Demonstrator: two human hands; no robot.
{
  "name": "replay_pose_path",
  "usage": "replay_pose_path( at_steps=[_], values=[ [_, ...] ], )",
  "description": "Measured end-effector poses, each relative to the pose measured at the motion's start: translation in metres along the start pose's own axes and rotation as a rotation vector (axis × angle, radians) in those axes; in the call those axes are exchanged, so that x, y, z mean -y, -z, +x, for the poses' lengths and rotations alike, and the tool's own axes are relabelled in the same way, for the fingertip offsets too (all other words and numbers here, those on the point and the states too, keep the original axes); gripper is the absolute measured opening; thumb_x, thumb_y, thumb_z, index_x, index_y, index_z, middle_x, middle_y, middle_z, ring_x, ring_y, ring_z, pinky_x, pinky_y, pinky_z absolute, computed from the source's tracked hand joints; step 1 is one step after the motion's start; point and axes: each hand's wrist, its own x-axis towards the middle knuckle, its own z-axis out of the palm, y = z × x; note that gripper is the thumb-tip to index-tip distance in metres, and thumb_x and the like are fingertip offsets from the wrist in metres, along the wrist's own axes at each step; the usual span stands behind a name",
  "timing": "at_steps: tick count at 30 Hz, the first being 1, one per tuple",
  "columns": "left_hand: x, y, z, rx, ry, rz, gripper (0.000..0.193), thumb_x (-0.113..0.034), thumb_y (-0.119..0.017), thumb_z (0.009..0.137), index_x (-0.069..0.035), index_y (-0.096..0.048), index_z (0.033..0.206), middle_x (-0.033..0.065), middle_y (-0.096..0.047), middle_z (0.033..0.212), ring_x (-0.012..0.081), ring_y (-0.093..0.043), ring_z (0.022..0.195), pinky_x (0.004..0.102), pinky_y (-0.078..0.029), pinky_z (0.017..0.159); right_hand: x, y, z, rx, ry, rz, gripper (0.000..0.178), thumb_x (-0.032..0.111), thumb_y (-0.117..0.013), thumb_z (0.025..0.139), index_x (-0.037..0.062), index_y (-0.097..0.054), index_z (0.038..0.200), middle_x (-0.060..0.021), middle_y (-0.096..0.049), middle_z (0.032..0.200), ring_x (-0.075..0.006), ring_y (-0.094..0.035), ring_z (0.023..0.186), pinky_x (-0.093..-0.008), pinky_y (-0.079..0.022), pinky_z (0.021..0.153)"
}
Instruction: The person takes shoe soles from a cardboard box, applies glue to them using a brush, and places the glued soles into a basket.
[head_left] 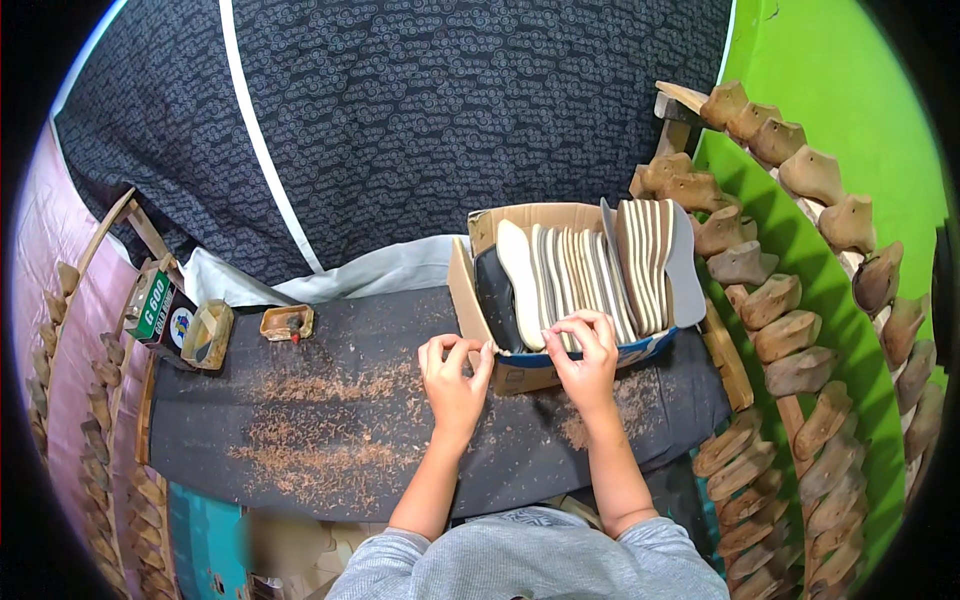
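A cardboard box (460, 290) stands in front of me on the dark-covered table, tightly packed with upright shoe insoles. A cream insole (516, 280) leads the row on the left; brown-sided and grey ones stand at the right. My left hand (455, 385) is at the box's near left corner, thumb and fingertips brought together in a loop. Over the near rim, beside the cream insole's lower end, my right hand (588, 370) is also curled with thumb and forefinger close together. What either hand pinches, if anything, is too small to make out.
Reddish-brown shavings (330, 450) lie across the table (200, 430). A small tray (287, 322), an open tub (207, 335) and a green-and-black box (160, 310) sit at the left. Racks of wooden shoe lasts (790, 335) flank both sides; a patterned dark curtain (450, 110) hangs behind.
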Motion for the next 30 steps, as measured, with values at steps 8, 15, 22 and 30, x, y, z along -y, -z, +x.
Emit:
replay_pose_path(
  at_steps=[8, 15, 22, 30],
  values=[
    [-0.014, -0.030, 0.009, -0.020, -0.005, -0.050, 0.009, -0.009, -0.072, 0.072, -0.006, -0.065, 0.077, 0.0070, -0.054, 0.080, 0.0247, -0.051, 0.082, 0.0365, -0.042, 0.073, -0.040, 0.008, 0.025, 0.080, -0.042, -0.122, 0.010, 0.009, -0.069, 0.073, 0.0077, -0.063, 0.081, -0.0083, -0.054, 0.089, -0.0277, -0.052, 0.089, -0.0387, -0.043, 0.079],
    [-0.029, -0.056, 0.018, 0.014, -0.087, -0.083, 0.008, -0.010, -0.071, 0.074, -0.006, -0.065, 0.077, 0.0072, -0.054, 0.080, 0.0248, -0.050, 0.080, 0.0361, -0.042, 0.072, -0.075, 0.024, 0.038, 0.067, -0.136, -0.304, 0.010, 0.009, -0.067, 0.075, 0.0080, -0.062, 0.084, -0.0091, -0.056, 0.088, -0.0296, -0.053, 0.088, -0.0403, -0.044, 0.078],
    [-0.042, -0.075, 0.016, 0.050, -0.133, -0.033, 0.009, -0.010, -0.072, 0.073, -0.008, -0.063, 0.076, 0.0078, -0.053, 0.082, 0.0255, -0.052, 0.083, 0.0373, -0.043, 0.074, -0.102, 0.031, 0.038, 0.144, -0.295, -0.391, 0.012, 0.007, -0.065, 0.076, 0.0065, -0.061, 0.087, -0.0118, -0.059, 0.088, -0.0320, -0.057, 0.087, -0.0409, -0.047, 0.075],
    [-0.047, -0.081, 0.016, 0.068, -0.148, -0.010, 0.009, -0.011, -0.072, 0.073, -0.008, -0.063, 0.076, 0.0073, -0.054, 0.081, 0.0254, -0.052, 0.083, 0.0377, -0.043, 0.074, -0.099, 0.045, 0.036, 0.029, -0.233, -0.396, 0.010, 0.006, -0.065, 0.076, 0.0062, -0.062, 0.086, -0.0094, -0.060, 0.087, -0.0300, -0.057, 0.084, -0.0394, -0.047, 0.074]
  ],
)
